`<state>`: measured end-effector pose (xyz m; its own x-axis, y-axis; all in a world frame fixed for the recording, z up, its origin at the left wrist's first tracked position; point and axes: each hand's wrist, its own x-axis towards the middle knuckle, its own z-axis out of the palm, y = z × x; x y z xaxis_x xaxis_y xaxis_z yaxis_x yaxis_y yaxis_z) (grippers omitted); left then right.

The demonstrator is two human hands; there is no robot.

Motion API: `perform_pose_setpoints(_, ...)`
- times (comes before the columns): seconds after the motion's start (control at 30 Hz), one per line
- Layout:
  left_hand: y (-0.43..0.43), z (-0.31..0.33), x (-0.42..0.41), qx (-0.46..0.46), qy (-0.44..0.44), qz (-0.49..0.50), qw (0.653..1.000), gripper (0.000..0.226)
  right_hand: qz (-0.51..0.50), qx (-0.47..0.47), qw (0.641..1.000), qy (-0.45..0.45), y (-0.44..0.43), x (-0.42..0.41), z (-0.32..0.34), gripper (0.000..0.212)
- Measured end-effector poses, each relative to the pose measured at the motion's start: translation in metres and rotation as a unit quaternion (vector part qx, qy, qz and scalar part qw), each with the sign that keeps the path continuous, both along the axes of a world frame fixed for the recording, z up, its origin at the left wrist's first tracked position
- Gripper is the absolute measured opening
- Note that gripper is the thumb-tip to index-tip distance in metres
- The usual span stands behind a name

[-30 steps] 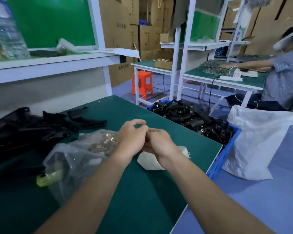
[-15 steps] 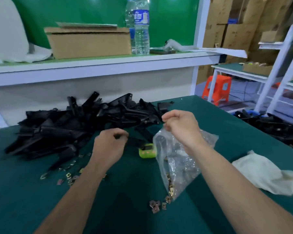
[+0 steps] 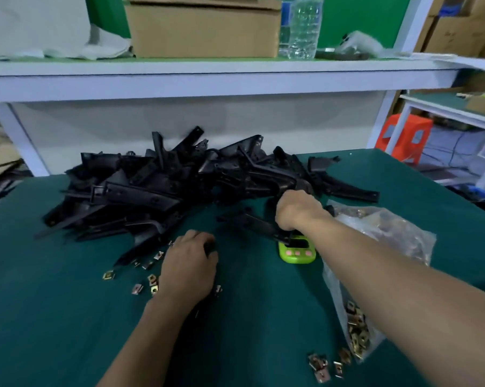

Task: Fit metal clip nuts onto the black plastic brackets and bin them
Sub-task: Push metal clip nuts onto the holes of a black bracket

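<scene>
My right hand (image 3: 297,210) has its fingers curled round a black bracket (image 3: 247,222) at the near edge of the bracket pile (image 3: 166,188) on the bench (image 3: 40,317), just behind a green timer (image 3: 297,254). My left hand (image 3: 188,268) lies knuckles-up among loose clip nuts (image 3: 149,282), fingers bent under, can't tell if holding any. A clear bag of clip nuts (image 3: 389,233) lies partly under my right forearm.

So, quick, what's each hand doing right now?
Left hand: curled over loose clip nuts; grip cannot be told.
Right hand: gripping a black bracket.
</scene>
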<state>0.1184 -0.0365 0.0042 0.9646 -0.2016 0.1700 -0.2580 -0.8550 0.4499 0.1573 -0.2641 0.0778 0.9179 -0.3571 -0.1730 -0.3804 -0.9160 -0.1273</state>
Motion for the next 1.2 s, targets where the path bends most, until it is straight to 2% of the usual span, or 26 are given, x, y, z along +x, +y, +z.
perform_pose_setpoints(0.1,0.001,0.001,0.008,-0.04,-0.001,0.0,0.999,0.012,0.005,-0.006,1.0,0.021,-0.007,0.011,-0.005,0.01)
perform_pose_setpoints(0.17,0.002,-0.001,0.009,-0.048,-0.011,-0.004,0.999,0.014,0.003,0.004,0.999,0.039,-0.013,0.016,-0.005,0.017)
perform_pose_setpoints(0.23,0.004,-0.003,0.008,-0.055,-0.026,-0.002,0.998,0.016,-0.018,0.025,0.999,0.02,-0.017,0.017,-0.004,0.013)
perform_pose_setpoints(0.3,0.006,-0.002,0.004,-0.045,-0.047,0.014,0.998,0.02,-0.037,0.1,0.993,-0.048,-0.018,0.016,-0.003,0.014)
perform_pose_setpoints(0.33,0.008,-0.001,0.005,-0.034,-0.058,0.024,0.997,0.023,-0.041,0.185,0.977,-0.092,-0.017,0.016,-0.002,0.013)
perform_pose_setpoints(0.4,0.009,0.0,0.005,-0.002,-0.062,0.033,0.998,0.027,-0.053,0.388,0.904,-0.171,-0.009,0.006,0.008,0.011)
perform_pose_setpoints(0.43,0.009,0.0,0.004,0.012,-0.058,0.031,0.998,0.03,-0.057,0.454,0.865,-0.206,-0.004,-0.002,0.014,0.017)
perform_pose_setpoints(0.57,0.011,-0.006,-0.003,0.037,-0.049,-0.004,0.998,0.036,-0.002,0.552,0.766,-0.329,0.018,-0.049,0.04,0.038)
perform_pose_setpoints(0.6,0.011,-0.007,-0.006,0.03,-0.056,-0.007,0.998,0.033,0.01,0.589,0.727,-0.353,0.023,-0.061,0.043,0.039)
perform_pose_setpoints(0.7,0.012,-0.003,-0.016,0.003,-0.097,0.006,0.995,0.025,0.021,0.739,0.56,-0.374,0.03,-0.097,0.046,0.038)
perform_pose_setpoints(0.73,0.013,-0.001,-0.02,0.003,-0.103,0.008,0.995,0.023,0.025,0.774,0.522,-0.359,0.032,-0.109,0.043,0.036)
perform_pose_setpoints(0.77,0.015,0.001,-0.024,0.001,-0.103,0.004,0.995,0.02,0.037,0.789,0.509,-0.342,0.034,-0.12,0.036,0.034)
perform_pose_setpoints(0.8,0.017,0.003,-0.029,-0.007,-0.099,-0.001,0.995,0.017,0.058,0.788,0.518,-0.326,0.036,-0.13,0.027,0.032)
perform_pose_setpoints(0.83,0.02,0.004,-0.035,-0.016,-0.093,-0.004,0.996,0.016,0.087,0.771,0.547,-0.315,0.04,-0.139,0.017,0.03)
perform_pose_setpoints(0.97,0.026,0.004,-0.053,-0.029,-0.099,0.023,0.994,0.027,0.272,0.591,0.713,-0.261,0.048,-0.157,-0.025,0.044)
perform_pose_setpoints(1.07,0.032,-0.001,-0.06,-0.037,-0.098,0.013,0.994,0.024,0.329,0.407,0.835,-0.169,0.035,-0.156,-0.043,0.051)
perform_pose_setpoints(1.13,0.034,-0.004,-0.062,-0.055,-0.074,0.001,0.996,0.025,0.336,0.277,0.889,-0.145,0.023,-0.158,-0.048,0.074)
perform_pose_setpoints(1.2,0.034,-0.004,-0.062,-0.069,-0.055,-0.008,0.996,0.029,0.309,0.229,0.912,-0.143,0.013,-0.162,-0.051,0.105)
